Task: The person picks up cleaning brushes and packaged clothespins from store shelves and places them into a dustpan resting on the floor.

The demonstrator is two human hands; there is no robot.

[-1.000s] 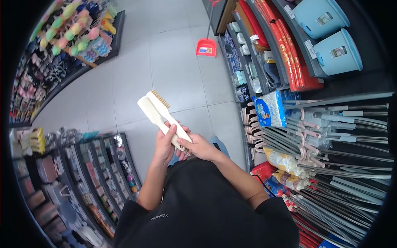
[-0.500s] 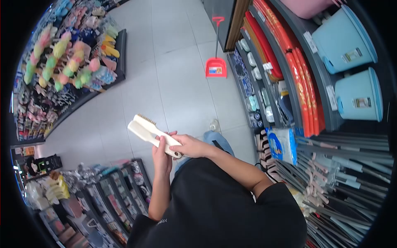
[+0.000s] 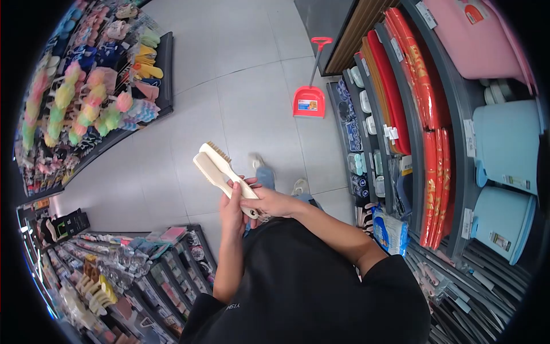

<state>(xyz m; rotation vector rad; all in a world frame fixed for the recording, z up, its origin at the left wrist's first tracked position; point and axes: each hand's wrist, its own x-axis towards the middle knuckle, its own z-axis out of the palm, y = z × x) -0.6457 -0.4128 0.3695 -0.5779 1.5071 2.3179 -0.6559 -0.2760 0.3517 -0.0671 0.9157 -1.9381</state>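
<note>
Two cream-coloured brushes are held together in front of my body, handles overlapping and heads pointing up and left. The upper brush point(image 3: 219, 158) shows a row of brown bristles along its edge. Of the lower brush point(image 3: 210, 169), a smooth pale back faces me. My left hand point(image 3: 232, 211) wraps round the handles from the left, thumb lying on top. From the other side, my right hand point(image 3: 267, 200) grips the handle ends. A hole shows at one handle's end, beside the right fingers.
Ahead on the tiled floor stands a red dustpan point(image 3: 310, 102) with an upright handle. Shelves on the right hold blue tubs point(image 3: 507, 149), a pink tub point(image 3: 481, 43) and red packages point(image 3: 435, 183). Racks of goods point(image 3: 86, 103) line the left side. A display shelf point(image 3: 166, 269) stands lower left.
Both hands and the brushes have shifted slightly right in view. The shelves and dustpan have shifted as my viewpoint moved, and my shoes now show mid-step.
</note>
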